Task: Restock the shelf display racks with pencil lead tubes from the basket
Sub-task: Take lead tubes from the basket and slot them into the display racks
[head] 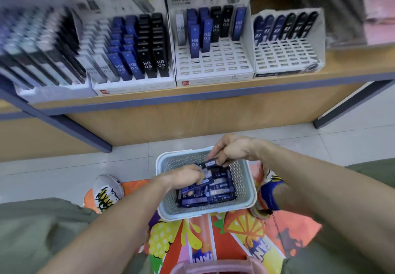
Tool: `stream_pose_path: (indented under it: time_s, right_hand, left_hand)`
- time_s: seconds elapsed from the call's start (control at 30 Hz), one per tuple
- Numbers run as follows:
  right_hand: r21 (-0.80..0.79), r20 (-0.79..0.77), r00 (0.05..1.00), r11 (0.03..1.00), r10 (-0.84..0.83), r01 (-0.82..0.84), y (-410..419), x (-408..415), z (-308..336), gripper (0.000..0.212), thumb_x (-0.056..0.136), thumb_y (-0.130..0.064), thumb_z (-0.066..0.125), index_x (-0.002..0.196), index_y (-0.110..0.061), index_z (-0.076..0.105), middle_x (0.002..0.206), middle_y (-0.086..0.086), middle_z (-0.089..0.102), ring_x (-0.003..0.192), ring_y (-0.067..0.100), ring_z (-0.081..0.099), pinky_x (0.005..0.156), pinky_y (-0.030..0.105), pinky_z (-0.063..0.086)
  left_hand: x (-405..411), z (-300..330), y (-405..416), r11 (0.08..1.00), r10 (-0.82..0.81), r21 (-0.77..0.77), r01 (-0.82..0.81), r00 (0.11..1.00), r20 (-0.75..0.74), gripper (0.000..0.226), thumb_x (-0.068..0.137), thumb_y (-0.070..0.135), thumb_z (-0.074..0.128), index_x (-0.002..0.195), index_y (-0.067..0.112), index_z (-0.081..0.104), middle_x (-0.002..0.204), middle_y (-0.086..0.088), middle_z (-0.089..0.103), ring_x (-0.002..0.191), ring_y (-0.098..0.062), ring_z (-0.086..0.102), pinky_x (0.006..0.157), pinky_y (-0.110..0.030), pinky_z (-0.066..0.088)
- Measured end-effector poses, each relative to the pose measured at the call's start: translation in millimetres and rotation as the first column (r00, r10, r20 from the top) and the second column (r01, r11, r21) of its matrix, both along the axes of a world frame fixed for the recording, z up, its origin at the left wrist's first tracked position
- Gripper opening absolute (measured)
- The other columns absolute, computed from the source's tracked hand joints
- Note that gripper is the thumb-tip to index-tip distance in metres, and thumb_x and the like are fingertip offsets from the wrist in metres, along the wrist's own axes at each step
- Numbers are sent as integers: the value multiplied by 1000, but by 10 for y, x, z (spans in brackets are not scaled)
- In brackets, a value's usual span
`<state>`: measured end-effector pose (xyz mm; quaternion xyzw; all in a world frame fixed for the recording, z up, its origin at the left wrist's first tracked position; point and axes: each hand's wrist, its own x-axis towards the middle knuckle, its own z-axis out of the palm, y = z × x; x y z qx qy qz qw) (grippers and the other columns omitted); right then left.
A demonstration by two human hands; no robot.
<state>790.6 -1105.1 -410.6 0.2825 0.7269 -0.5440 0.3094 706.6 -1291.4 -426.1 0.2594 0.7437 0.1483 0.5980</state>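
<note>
Both hands are working inside the basket (206, 208), which is sitting on the floor below the shelf (213, 91), still holding a thick layer of tubes (205, 196). The right hand (232, 151) is hovering over the basket's far side with its fingers (215, 156) curled, pinching a dark tube (210, 163) just above the pile. The left hand (184, 176) is reaching into the pile from the near left; its fingers are bent down among the tubes and appear to be closing on one or more, though exactly what they are gripping is blurred. Up on the shelf, the left rack (132, 85) is looking full, with blue and black tubes standing in every row. The middle rack (213, 68) is carrying tubes only in its back rows and is showing many bare slots in front. The right rack (286, 55) is holding a single back row, with the rest of its grid open. Judging by this, the restocking is perhaps a third done: most of the middle and right racks are waiting to be filled, and the basket is looking far from emptied.
</note>
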Motion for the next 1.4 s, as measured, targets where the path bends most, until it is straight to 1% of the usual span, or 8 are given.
stream_pose_path:
  time_s: [0.1,0.2,0.27,0.53,0.73,0.83,1.17,1.4]
  right_hand:
    - [85,2,993,989,119,-119,120,-27,502,30,85,7,68,111,-6,76,107,15,76,88,21,68,92,38,57]
    - [66,-47,993,993,104,-100,182,-66,1080,24,90,7,64,110,-2,74,91,12,75,76,20,67,72,31,59]
    - [10,-109,994,1000,5,-4,220,-101,1440,23,92,6,62,113,1,70,82,11,71,70,19,66,62,27,56]
    - [-317,-317,906,932,-280,176,244,-290,2401,34,92,7,64,121,-6,52,101,28,72,81,31,66,80,40,55]
    - [-430,-349,776,826,-525,365,334,-476,2428,17,89,10,67,106,11,71,101,27,73,78,25,71,71,27,62]
    - [-397,-332,744,801,-580,447,391,-556,2307,16,87,8,71,101,13,73,96,23,75,78,24,73,70,25,62]
    - [-395,-405,639,755,-654,523,470,-747,2154,30,85,13,71,111,0,63,99,25,75,85,28,75,74,26,63]
    - [-216,-566,647,849,-511,481,551,-740,2111,43,91,8,67,127,-14,58,88,18,73,80,26,73,83,40,63]
  left_hand:
    - [-60,401,38,983,70,164,-87,992,105,24,66,13,47,88,9,54,67,-5,51,52,-18,48,52,-29,38]
    - [-167,832,85,923,257,230,-309,939,230,18,75,0,42,90,3,49,57,-10,48,36,-19,46,36,-17,31]
    - [-266,1115,136,866,355,251,-433,885,301,18,77,-4,40,92,1,48,64,-12,53,38,-20,47,34,-19,34]
    - [-639,2107,351,642,469,336,-689,700,538,24,73,12,48,97,11,44,64,-3,37,41,-15,27,43,-21,25]
    - [-853,2121,370,454,577,495,-741,668,470,18,90,3,72,101,5,59,57,0,34,44,-13,25,44,-25,23]
    - [-908,1978,403,431,594,548,-717,682,427,35,83,9,81,116,6,68,60,-3,43,44,-14,29,46,-26,25]
    - [-886,1760,654,361,637,518,-775,611,471,17,88,20,78,95,9,66,58,1,32,44,-14,27,46,-26,21]
    - [-821,1733,732,371,622,482,-794,598,506,29,87,20,79,104,8,59,58,2,32,44,-14,26,44,-24,22]
